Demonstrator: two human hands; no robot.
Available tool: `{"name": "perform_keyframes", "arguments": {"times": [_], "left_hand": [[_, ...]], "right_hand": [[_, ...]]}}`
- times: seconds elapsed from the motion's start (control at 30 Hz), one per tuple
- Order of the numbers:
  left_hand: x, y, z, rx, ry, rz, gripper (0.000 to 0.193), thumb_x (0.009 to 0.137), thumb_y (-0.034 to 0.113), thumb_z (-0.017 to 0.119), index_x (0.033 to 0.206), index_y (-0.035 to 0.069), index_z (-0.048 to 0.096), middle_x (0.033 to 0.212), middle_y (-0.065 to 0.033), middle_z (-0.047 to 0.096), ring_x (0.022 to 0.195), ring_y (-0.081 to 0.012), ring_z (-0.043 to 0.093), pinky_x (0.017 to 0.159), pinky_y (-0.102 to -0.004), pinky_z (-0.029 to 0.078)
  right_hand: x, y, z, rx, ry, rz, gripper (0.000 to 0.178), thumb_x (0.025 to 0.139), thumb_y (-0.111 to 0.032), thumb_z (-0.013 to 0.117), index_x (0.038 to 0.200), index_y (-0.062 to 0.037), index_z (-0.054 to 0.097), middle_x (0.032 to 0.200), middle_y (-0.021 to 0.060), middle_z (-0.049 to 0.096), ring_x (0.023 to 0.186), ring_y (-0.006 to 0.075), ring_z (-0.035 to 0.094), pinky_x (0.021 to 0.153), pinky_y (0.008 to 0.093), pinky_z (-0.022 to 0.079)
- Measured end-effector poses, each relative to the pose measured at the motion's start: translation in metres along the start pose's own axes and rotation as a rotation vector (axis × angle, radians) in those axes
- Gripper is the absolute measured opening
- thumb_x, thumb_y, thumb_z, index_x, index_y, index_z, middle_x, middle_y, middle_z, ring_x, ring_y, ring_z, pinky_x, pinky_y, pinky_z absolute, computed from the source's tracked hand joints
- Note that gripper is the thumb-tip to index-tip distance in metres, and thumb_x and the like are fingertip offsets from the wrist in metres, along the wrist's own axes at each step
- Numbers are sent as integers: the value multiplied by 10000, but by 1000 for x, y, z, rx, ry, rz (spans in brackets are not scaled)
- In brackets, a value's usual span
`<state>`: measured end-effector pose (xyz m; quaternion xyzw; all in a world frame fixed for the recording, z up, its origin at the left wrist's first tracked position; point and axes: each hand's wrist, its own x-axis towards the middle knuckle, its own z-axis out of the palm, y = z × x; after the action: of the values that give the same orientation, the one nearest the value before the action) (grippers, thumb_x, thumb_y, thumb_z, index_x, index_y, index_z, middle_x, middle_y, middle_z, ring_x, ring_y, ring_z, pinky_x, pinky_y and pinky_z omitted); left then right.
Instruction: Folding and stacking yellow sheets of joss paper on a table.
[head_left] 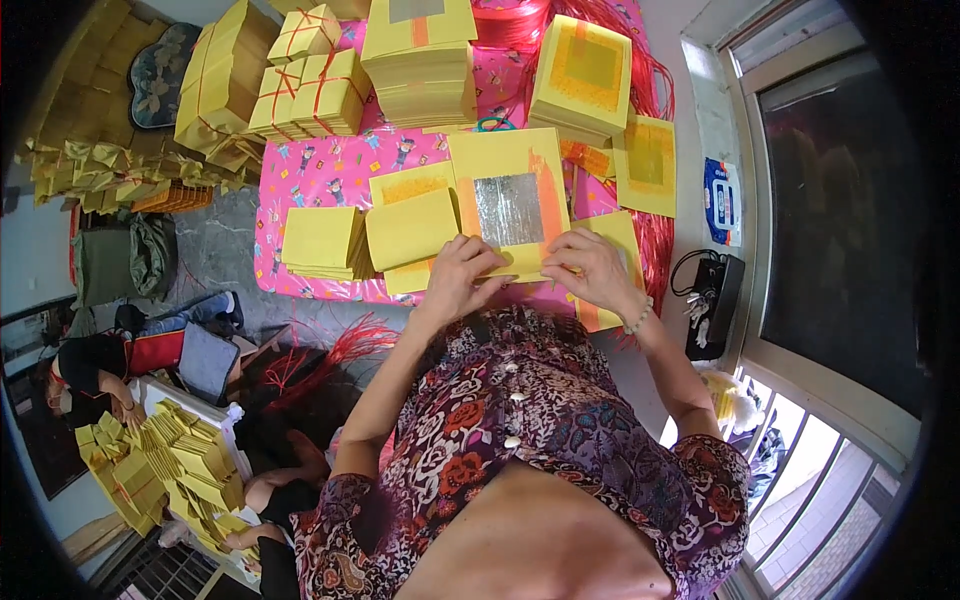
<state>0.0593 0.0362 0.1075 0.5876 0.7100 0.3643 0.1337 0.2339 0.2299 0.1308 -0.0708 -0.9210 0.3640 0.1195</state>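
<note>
Small workshop, tied yellow paper bundles (pixel 333 97), worktable (pixel 300 185)

Yel. sheet (pixel 500 153) w/ silver sq. (pixel 507 212) & orange streak (pixel 547 185). Surface (pixel 325 165): pink w/ multicol. cartoon figs. Blouse (pixel 595 420): dk purple, red/white floral.

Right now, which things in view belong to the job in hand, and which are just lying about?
Belonging: silver-patched yellow sheet, held by left hand and right hand; probably left yellow stack.
Lying about, seemingly: blue-and-white packet; keys.

2 hands (pixel 463 272) (pixel 592 268) touch, perhaps pinch, a yellow sheet (pixel 508 205).
</note>
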Motion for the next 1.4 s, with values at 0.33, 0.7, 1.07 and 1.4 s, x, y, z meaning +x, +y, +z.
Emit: {"name": "perform_keyframes", "arguments": {"times": [0.33,0.7,1.07,1.4], "left_hand": [[1,-2,0,-161,27,-96,242,759,213,797,962,92,743,938,-64,653,915,-257,572,821,-377,471],[1,-3,1,-167,-1,-151,268,762,234,798,988,103,738,946,-70,648,934,-263,564,842,-379,464],[-1,-4,1,-166,-8,-148,328,728,221,819,1022,105,733,965,-70,648,950,-270,557,857,-382,463],[1,1,-3,-139,-29,-109,367,723,226,822,1055,107,722,964,-66,643,973,-270,546,875,-387,456]], "right_hand": [[5,4,3,139,1,141,137,815,-205,750,796,-71,727,860,47,667,871,233,595,773,363,478],[5,15,7,200,-30,214,164,825,-241,746,784,-83,726,853,27,655,883,215,585,814,362,451],[5,20,10,205,-47,225,172,833,-260,741,780,-96,729,860,19,650,877,210,585,873,370,427],[6,18,10,192,-27,231,172,829,-245,737,768,-85,721,841,33,653,867,219,575,822,364,434]]}}
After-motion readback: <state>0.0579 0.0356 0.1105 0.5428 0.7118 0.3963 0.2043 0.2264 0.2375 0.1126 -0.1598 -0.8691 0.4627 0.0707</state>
